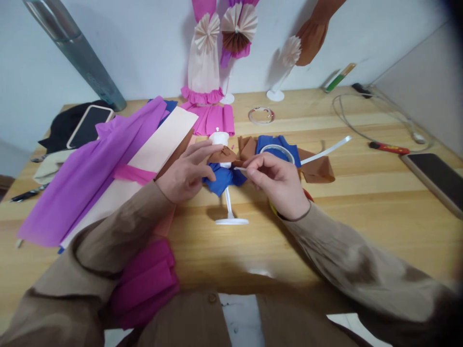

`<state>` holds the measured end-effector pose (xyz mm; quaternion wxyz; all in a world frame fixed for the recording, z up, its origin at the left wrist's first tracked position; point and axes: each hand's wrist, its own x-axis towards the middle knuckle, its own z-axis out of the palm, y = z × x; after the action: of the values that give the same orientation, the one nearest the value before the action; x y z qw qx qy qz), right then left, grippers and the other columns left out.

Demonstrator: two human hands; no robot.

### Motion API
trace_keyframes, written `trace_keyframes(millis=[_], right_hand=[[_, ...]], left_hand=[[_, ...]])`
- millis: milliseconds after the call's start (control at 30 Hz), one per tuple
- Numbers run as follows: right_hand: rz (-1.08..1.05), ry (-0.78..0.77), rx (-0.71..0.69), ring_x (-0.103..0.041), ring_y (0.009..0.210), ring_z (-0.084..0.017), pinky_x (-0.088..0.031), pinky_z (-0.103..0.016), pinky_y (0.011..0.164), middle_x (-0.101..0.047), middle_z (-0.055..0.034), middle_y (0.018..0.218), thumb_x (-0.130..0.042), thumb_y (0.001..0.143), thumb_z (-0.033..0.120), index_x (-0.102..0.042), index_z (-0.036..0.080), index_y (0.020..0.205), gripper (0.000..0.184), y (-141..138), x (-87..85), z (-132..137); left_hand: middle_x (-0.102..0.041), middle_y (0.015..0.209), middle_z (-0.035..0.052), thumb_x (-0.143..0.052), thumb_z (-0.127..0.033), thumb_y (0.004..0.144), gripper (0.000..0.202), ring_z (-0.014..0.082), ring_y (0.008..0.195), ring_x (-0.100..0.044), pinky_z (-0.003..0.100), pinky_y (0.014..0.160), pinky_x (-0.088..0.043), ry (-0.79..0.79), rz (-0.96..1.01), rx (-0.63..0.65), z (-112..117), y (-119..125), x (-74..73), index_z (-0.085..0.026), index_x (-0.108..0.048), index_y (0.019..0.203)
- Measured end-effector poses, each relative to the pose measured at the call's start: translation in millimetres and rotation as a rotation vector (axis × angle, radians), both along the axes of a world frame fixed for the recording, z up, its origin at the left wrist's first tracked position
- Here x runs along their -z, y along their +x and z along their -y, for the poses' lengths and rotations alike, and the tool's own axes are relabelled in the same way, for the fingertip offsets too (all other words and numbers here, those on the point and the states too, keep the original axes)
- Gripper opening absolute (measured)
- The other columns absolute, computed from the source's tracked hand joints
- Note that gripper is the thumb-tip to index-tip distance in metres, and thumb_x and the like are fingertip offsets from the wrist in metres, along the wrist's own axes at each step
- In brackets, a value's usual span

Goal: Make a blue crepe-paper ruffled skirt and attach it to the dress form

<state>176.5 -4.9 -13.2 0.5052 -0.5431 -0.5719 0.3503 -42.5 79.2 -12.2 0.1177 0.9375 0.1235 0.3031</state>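
A small white mannequin stand [229, 212] stands on the wooden table [325, 226], dressed in a blue crepe-paper skirt [220, 178] and a brown paper top [222, 155]. My left hand [184, 173] wraps round the figure at the waist, fingers closed on it. My right hand [278, 180] pinches a thin white strip of tape [240, 168] and holds its end against the figure's waist. Just behind my right hand sits a roll of white tape [277, 149] on blue and brown paper pieces [314, 168].
Purple [90, 168], peach and pink crepe sheets lie at the left, magenta paper [144, 282] near my left sleeve. Dressed paper figures [204, 62] stand by the wall. A phone [88, 125] lies at back left, another [434, 178] at right, with cables and a red tool [388, 148].
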Motion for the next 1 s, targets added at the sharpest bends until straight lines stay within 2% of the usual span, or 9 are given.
trace_keyframes(millis=[67,167,233,333,433,500,633,767,1000], right_hand=[[0.169,0.119,0.004,-0.049,0.068,-0.015,-0.04,-0.03,0.063,-0.054,-0.0014,0.073,-0.061,0.079,0.021,-0.057,0.019,0.069,0.012,1,-0.6,1],[0.251,0.186,-0.022,-0.048,0.068,-0.015,-0.038,-0.031,0.064,-0.052,-0.0007,0.071,-0.058,0.082,0.018,-0.056,0.019,0.07,0.012,3,-1.3,2],[0.253,0.188,-0.038,-0.048,0.067,-0.015,-0.037,-0.03,0.062,-0.052,-0.0005,0.07,-0.057,0.083,0.017,-0.056,0.019,0.07,0.013,4,-1.7,2],[0.26,0.177,-0.026,-0.047,0.064,-0.013,-0.036,-0.028,0.057,-0.052,0.0003,0.067,-0.058,0.083,0.016,-0.056,0.019,0.07,0.014,8,-2.8,2],[0.275,0.17,-0.001,-0.046,0.06,-0.013,-0.035,-0.028,0.053,-0.051,0.0008,0.065,-0.06,0.083,0.017,-0.058,0.019,0.07,0.013,13,-5.0,0],[0.316,0.201,-0.017,-0.045,0.057,-0.012,-0.034,-0.027,0.05,-0.05,0.0009,0.063,-0.061,0.083,0.017,-0.06,0.02,0.071,0.013,17,-7.0,-2],[0.464,0.338,-0.168,-0.048,0.056,-0.012,-0.037,-0.027,0.049,-0.052,-0.0002,0.063,-0.06,0.083,0.013,-0.064,0.021,0.077,0.011,20,-8.9,-8],[0.595,0.422,-0.268,-0.055,0.062,-0.015,-0.044,-0.028,0.055,-0.058,-0.0042,0.07,-0.056,0.086,0.014,-0.068,0.019,0.082,0.013,18,-4.7,-16],[0.845,0.48,-0.287,-0.049,0.06,-0.014,-0.034,-0.028,0.051,-0.055,-0.0043,0.068,-0.048,0.092,0.018,-0.068,0.019,0.074,0.028,12,3.4,-24]], left_hand=[[-0.051,0.137,0.0117,-0.054,-0.015,0.083,0.01,0.028,0.138,-0.033,0.051,0.111,-0.036,0.11,-0.023,-0.024,13,3,-4.8,-0.019,-0.063,0.085],[-0.065,0.111,0.0062,-0.052,-0.018,0.088,0.011,0.0229,0.124,-0.047,0.049,0.114,-0.033,0.377,-0.085,-0.075,30,11,-5.4,-0.019,-0.061,0.095],[-0.066,0.099,0.0018,-0.05,-0.013,0.09,0.017,0.0178,0.111,-0.055,0.046,0.118,-0.027,0.577,-0.117,-0.09,36,17,-1.0,-0.017,-0.061,0.102],[-0.066,0.092,0.0005,-0.051,-0.008,0.088,0.016,0.0151,0.097,-0.058,0.043,0.117,-0.031,0.7,-0.097,-0.155,37,20,7.4,-0.015,-0.062,0.097],[-0.064,0.082,-0.0001,-0.052,-0.009,0.088,0.013,0.0149,0.089,-0.057,0.041,0.11,-0.041,0.615,0.009,-0.163,33,18,11.0,-0.016,-0.061,0.083],[-0.064,0.079,-0.0014,-0.051,-0.012,0.089,0.014,0.0141,0.086,-0.058,0.038,0.105,-0.046,0.52,0.048,-0.141,30,15,9.7,-0.018,-0.06,0.081],[-0.067,0.08,-0.0009,-0.052,-0.015,0.09,0.011,0.0137,0.085,-0.059,0.034,0.097,-0.051,0.396,0.069,-0.076,24,12,6.5,-0.02,-0.06,0.085],[-0.069,0.082,0.0008,-0.055,-0.013,0.088,0.009,0.0159,0.087,-0.06,0.037,0.095,-0.052,0.358,0.097,-0.054,20,11,10.2,-0.018,-0.061,0.085],[-0.07,0.081,0.0001,-0.053,-0.014,0.089,0.012,0.0155,0.088,-0.061,0.037,0.097,-0.05,0.345,0.099,-0.084,19,10,16.2,-0.02,-0.062,0.084]])
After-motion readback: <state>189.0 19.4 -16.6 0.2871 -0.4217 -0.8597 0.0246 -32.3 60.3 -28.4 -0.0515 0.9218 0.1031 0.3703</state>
